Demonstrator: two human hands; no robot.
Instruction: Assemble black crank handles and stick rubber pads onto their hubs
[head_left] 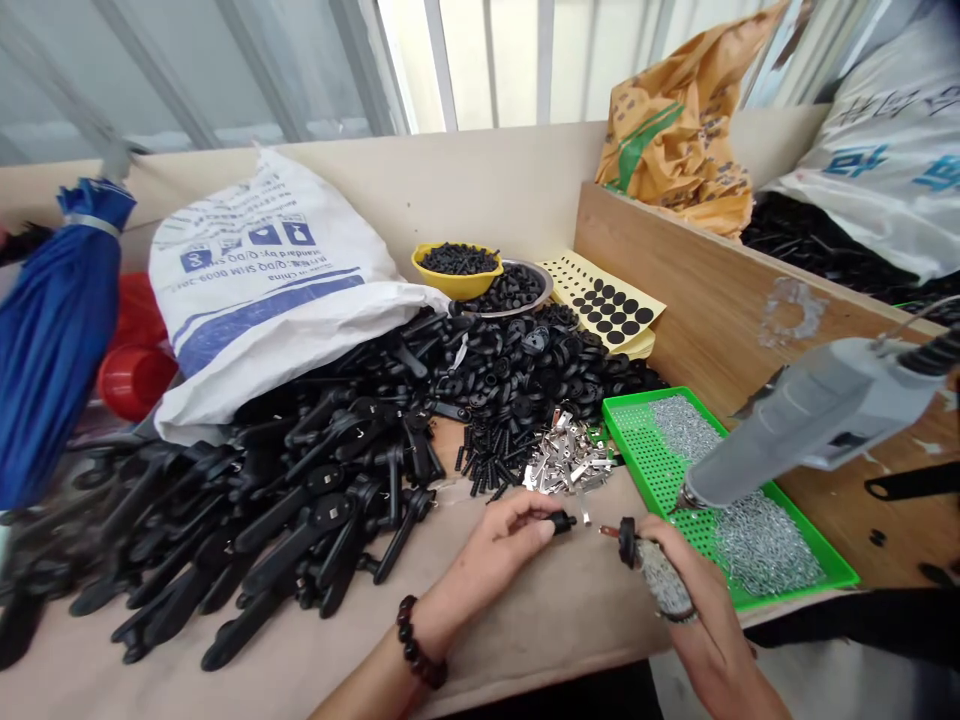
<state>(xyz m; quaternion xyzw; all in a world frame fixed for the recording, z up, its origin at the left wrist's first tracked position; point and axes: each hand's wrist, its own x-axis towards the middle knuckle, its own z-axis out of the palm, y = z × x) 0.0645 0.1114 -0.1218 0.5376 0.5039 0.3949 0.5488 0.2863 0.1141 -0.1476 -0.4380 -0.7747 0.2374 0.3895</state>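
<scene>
My left hand [514,530], a beaded bracelet at its wrist, pinches a small black cylindrical part [561,522] with a narrow tip. A loose metal clip [584,512] lies just beyond that tip. My right hand [694,575] is closed on a small round black part [627,541], from which a coppery metal strip [609,532] points left. Along this hand is a grey speckled wrap [664,580], seemingly around the thumb. Both hands are over the table's front, a short gap between their parts. Beyond them lie a pile of metal clips [566,455] and black springs [491,460].
At right, a grey electric screwdriver [795,430] slants over a green tray [836,575] of small screws. Black handles [330,515] heap up at left, beside round black caps [532,350]. Behind stand a white sack [262,260], a yellow bowl [457,284] and sticker sheets [652,312].
</scene>
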